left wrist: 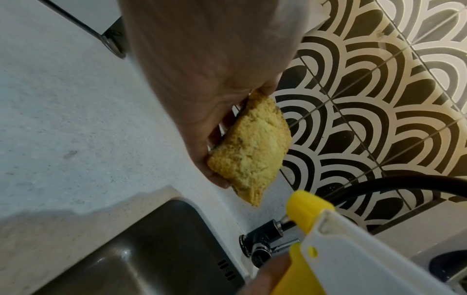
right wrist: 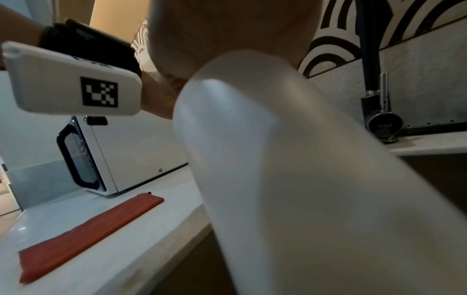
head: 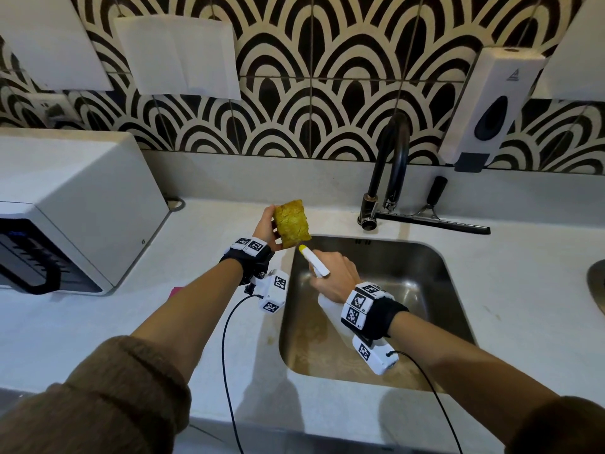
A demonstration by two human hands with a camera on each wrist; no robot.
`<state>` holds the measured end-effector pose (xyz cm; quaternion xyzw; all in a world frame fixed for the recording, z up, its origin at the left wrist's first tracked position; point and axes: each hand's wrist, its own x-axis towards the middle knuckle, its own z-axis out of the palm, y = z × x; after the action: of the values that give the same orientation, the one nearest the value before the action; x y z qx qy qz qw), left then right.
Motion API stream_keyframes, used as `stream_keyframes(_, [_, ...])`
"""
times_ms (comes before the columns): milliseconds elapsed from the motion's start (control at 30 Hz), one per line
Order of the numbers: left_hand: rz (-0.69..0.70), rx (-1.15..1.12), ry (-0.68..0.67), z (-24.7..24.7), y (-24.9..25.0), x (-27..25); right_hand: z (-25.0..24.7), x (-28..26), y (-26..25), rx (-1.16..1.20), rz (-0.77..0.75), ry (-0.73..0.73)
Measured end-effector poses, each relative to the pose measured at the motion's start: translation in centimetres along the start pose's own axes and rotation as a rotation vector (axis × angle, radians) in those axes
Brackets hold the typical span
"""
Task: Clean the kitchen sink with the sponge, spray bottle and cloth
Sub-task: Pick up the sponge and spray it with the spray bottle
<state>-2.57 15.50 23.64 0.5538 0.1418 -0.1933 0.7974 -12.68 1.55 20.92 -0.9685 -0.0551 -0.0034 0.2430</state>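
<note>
Holding the sponge up, the left hand waits at ten o'clock of the sink. The right hand grips the spray bottle, aimed at it. Scrubbing and wiping with the cloth look still to come.

Even, soft lighting is observed; glare is noted in the sink; edges are bent; the bottle is blurred.

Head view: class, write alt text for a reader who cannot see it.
Over a steel sink, the left hand holds up a yellow sponge while the right hand aims a spray bottle at it. A black tap stands behind the sink; a white microwave sits to the left.
</note>
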Motion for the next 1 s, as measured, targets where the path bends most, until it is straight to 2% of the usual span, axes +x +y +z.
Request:
stream_keyframes(133, [0.008, 0.010, 0.015, -0.8, 0.2, 0.4, 0.4, 0.2, 0.1, 0.054, 0.009, 0.034])
stream_keyframes(333, [0.022, 0.011, 0.102, -3.9, 1.1, 0.4, 1.0, 3.1, -1.8, 0.305, 0.022, 0.142])
stream_keyframes(533, [0.053, -0.020, 0.215, -9.1, 2.1, -0.6, 3.5, 7.2, -5.5, 0.501, -0.109, 0.228])
stream_keyframes(800, [0.071, -0.055, 0.342, -16.6, 3.2, -2.6, 6.7, 11.7, -10.2, 0.608, -0.177, 0.199])
stream_keyframes(1000, [0.072, -0.067, 0.401, -19.7, 3.1, -3.3, 8.7, 12.9, -12.6, 0.564, -0.215, 0.164])
